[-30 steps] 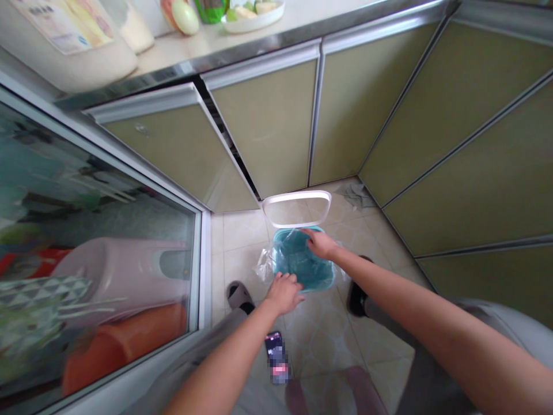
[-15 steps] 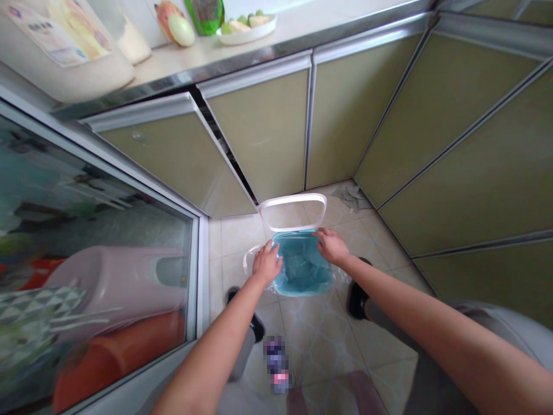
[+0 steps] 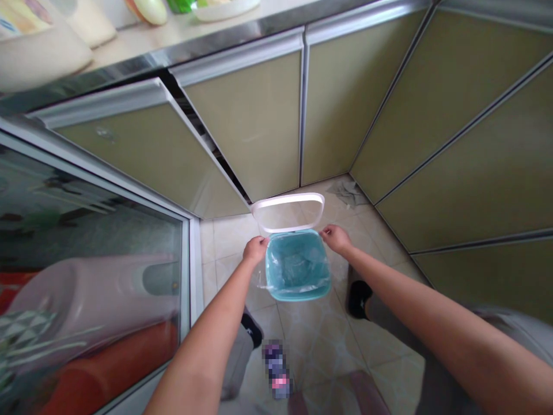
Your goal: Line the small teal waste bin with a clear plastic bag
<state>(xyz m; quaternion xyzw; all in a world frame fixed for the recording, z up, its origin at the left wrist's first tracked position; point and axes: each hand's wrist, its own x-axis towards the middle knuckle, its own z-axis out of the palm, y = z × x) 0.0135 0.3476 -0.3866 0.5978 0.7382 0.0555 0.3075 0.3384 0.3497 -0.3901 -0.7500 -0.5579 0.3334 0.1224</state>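
A light-blue trash can (image 3: 299,296) stands on the floor in front of me, its inside facing up. A clear plastic bag (image 3: 298,266) lines it, with loose film lying over the front and left rim. Behind the can, a white rim frame (image 3: 288,199) is tilted up. My left hand (image 3: 256,249) is closed on the edge of the bag at the left rim. At the back right corner, my right hand (image 3: 337,238) pinches the bag's edge. The film between the fingers is hard to see.
Olive cabinet doors (image 3: 246,115) rise behind the can, one slightly ajar. A glass sliding door (image 3: 95,242) stands at left. A grey rag (image 3: 348,193) lies in the corner. A plate (image 3: 225,10) sits on the counter. Something blurred out (image 3: 276,369) appears near my feet.
Both hands have gone from spread fingers over the rim to closed grips outside it. The bag's edge has come off the front rim, which now shows bare. The view has shifted slightly.
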